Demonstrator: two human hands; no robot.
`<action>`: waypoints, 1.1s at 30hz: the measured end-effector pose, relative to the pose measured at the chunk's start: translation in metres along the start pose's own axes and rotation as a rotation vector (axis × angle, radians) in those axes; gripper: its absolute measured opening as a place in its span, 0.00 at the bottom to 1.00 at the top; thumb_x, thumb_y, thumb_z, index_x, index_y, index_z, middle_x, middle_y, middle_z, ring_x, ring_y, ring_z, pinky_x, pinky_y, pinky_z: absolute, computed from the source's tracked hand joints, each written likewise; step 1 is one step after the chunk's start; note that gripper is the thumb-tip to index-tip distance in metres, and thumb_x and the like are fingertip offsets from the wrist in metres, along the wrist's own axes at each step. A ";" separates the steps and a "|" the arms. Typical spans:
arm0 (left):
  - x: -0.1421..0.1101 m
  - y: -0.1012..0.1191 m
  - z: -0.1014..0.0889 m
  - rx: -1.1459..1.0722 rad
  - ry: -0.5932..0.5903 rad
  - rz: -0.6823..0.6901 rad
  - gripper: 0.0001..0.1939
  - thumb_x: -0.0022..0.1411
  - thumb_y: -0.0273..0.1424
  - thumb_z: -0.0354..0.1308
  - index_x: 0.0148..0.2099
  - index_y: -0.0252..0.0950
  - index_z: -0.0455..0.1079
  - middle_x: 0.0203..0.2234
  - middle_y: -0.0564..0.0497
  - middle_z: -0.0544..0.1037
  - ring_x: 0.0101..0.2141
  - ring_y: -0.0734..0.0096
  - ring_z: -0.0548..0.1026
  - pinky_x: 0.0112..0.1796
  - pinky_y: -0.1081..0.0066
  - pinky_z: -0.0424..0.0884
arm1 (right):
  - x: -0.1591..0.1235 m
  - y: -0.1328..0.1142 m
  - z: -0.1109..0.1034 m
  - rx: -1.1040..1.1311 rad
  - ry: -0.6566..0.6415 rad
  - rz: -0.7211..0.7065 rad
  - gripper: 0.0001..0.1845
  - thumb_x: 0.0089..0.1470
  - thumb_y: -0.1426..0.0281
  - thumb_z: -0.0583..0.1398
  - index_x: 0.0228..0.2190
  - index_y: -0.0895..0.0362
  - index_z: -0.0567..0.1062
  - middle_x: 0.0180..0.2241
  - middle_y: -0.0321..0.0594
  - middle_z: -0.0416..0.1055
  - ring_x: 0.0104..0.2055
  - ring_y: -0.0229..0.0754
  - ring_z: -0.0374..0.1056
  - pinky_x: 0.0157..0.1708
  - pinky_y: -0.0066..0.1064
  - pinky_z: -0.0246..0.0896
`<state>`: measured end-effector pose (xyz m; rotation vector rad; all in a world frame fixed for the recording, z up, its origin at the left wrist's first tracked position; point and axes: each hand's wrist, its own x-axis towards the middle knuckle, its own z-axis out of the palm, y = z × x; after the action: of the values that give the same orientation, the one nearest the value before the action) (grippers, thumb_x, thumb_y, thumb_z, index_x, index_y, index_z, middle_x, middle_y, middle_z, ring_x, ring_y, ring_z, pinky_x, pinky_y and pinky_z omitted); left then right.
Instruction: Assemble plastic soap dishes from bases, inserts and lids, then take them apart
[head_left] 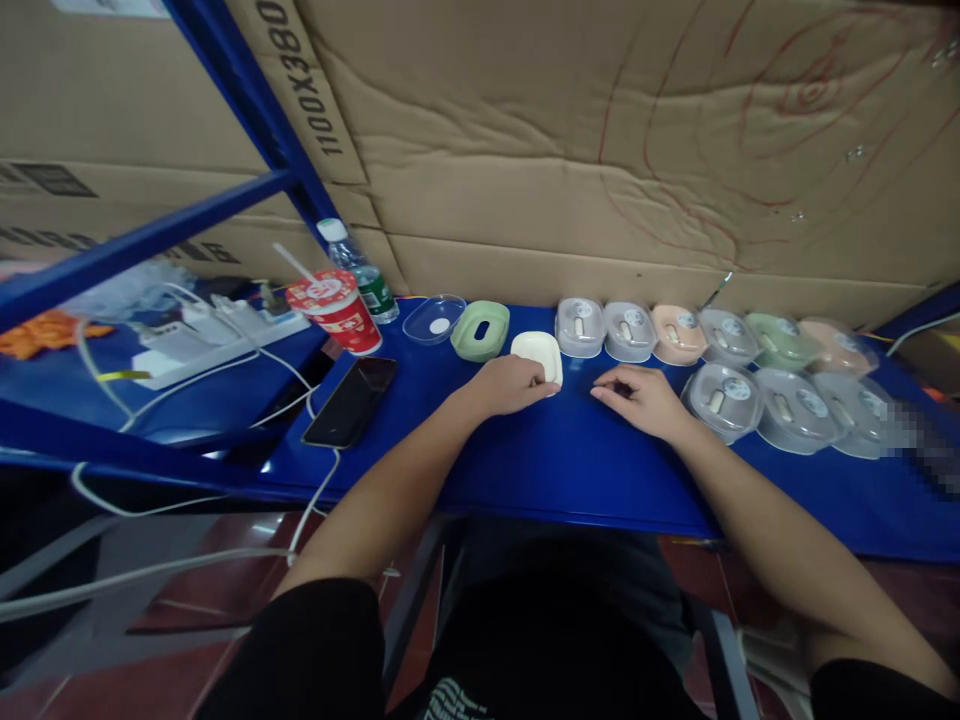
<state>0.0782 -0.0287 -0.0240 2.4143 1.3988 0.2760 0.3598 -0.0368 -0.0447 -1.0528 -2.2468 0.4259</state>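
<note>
My left hand (512, 384) rests on the blue table (540, 460) with its fingers curled round the near edge of a white oval dish (540, 351). My right hand (641, 397) lies palm down on the table just to the right, fingers loosely bent and empty. Beyond the white dish sit a green oval piece with a slot (480, 330) and a clear lid (433, 318). To the right stand several lidded oval boxes (679, 333) in clear, pink and green, in two rows.
A black phone (350, 401) on a white cable lies at the left. Behind it stand a red paper cup with a straw (336, 310), a water bottle (364, 272) and a white power strip (217, 335). Cardboard sheets (600, 150) back the table.
</note>
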 end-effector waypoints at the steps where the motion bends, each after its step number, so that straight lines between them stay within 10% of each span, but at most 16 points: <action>1: 0.000 0.000 0.001 -0.008 -0.003 0.022 0.23 0.71 0.51 0.54 0.38 0.39 0.79 0.36 0.46 0.85 0.40 0.58 0.81 0.38 0.64 0.69 | 0.001 0.004 0.001 0.019 0.004 0.032 0.16 0.65 0.55 0.63 0.41 0.53 0.82 0.31 0.38 0.80 0.29 0.41 0.73 0.32 0.34 0.67; 10: 0.004 0.011 0.019 -0.228 0.102 0.213 0.22 0.68 0.47 0.60 0.58 0.41 0.76 0.36 0.49 0.84 0.42 0.59 0.82 0.43 0.62 0.72 | 0.007 0.011 0.012 0.128 -0.046 0.197 0.26 0.63 0.49 0.61 0.51 0.56 0.78 0.30 0.39 0.79 0.28 0.44 0.73 0.31 0.38 0.69; 16: 0.008 -0.012 0.001 -0.171 0.375 -0.004 0.17 0.70 0.42 0.58 0.54 0.39 0.78 0.44 0.46 0.83 0.48 0.58 0.80 0.50 0.60 0.72 | 0.037 0.013 0.015 -0.033 -0.215 0.194 0.32 0.61 0.48 0.63 0.58 0.56 0.74 0.35 0.40 0.80 0.33 0.46 0.75 0.36 0.38 0.69; 21: 0.007 -0.052 -0.016 0.010 0.579 -0.243 0.19 0.72 0.41 0.55 0.55 0.36 0.78 0.53 0.40 0.79 0.57 0.52 0.73 0.60 0.56 0.66 | 0.039 0.026 0.029 -0.040 -0.100 0.223 0.26 0.61 0.52 0.63 0.52 0.57 0.78 0.31 0.39 0.79 0.31 0.45 0.75 0.35 0.37 0.69; 33: 0.005 -0.084 -0.022 0.133 0.428 -0.554 0.30 0.65 0.51 0.59 0.61 0.39 0.75 0.61 0.36 0.73 0.61 0.39 0.67 0.59 0.48 0.62 | 0.027 0.019 0.019 -0.055 -0.210 0.120 0.22 0.65 0.58 0.61 0.56 0.55 0.77 0.33 0.38 0.79 0.32 0.44 0.74 0.34 0.35 0.66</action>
<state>0.0065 0.0187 -0.0357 2.0174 2.2648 0.5907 0.3448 -0.0045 -0.0583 -1.2249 -2.3982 0.5511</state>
